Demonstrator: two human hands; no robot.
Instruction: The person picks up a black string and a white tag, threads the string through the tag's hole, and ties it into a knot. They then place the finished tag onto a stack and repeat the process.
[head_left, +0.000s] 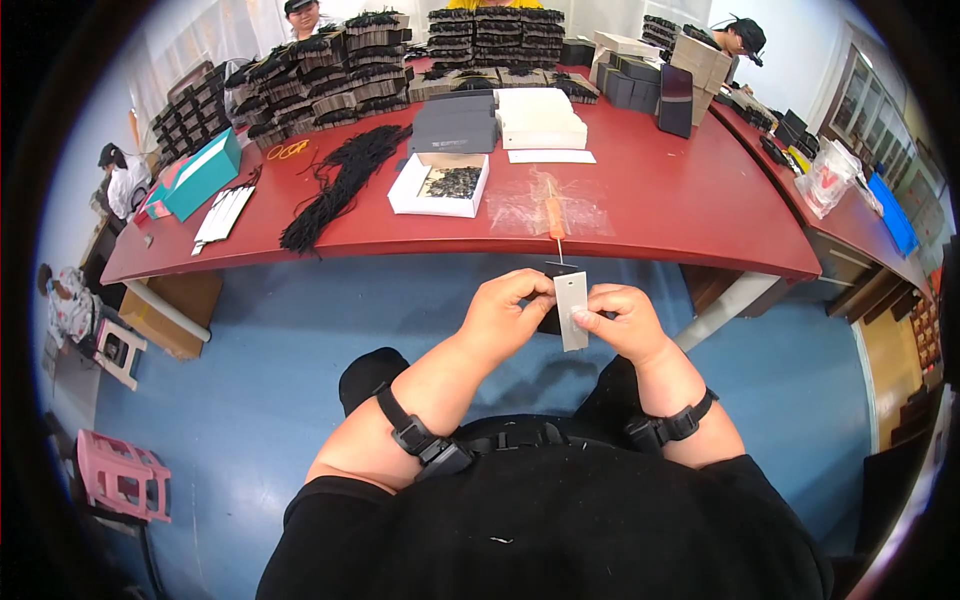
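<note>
Here both hands pinch a flat, grey rectangular tag.

Both hands, left hand and right hand, pinch a grey card tag; red desk at twelve o'clock.

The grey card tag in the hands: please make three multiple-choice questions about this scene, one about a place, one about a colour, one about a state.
1. Where does the open white box lie?
A. on the red table
B. on the floor
C. on the pink stool

2. What colour is the tool handle on the clear bag?
A. green
B. orange
C. white

3. How is the grey tag held?
A. by the left hand alone
B. lying loose on the lap
C. between both hands, with the right hand too

Key: 1 A, it lies on the tabletop; 2 B, the handle is orange; 3 C, fingers of both hands pinch it.
</note>
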